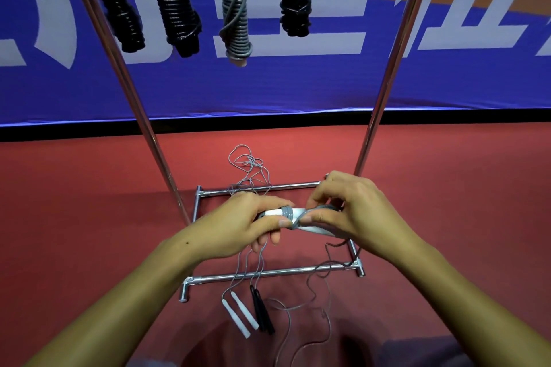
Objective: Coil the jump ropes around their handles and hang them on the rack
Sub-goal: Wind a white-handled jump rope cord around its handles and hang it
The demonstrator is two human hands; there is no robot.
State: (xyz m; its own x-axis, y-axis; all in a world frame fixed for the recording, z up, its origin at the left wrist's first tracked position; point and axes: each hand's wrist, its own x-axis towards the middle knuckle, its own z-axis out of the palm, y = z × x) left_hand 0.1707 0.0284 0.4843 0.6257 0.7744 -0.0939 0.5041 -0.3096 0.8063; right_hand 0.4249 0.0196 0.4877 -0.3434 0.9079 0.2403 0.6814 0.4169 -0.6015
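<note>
My left hand (250, 226) grips one end of a pair of white handles (301, 213) held level over the rack's base. A few turns of grey rope (287, 214) are wound round them. My right hand (348, 211) pinches the rope and the handles at the other end. Loose grey rope (247, 165) trails down to the red floor behind the rack. Hanging from the rack above are three coiled black ropes (176, 6) and one coiled grey rope (237, 15).
The chrome rack has two slanting uprights (140, 116) (387, 83) and a base frame (268, 274) on the floor. A second white-handled rope (241, 314) and a black-handled rope (262, 313) lie beside the near base bar. A blue banner (298, 83) stands behind.
</note>
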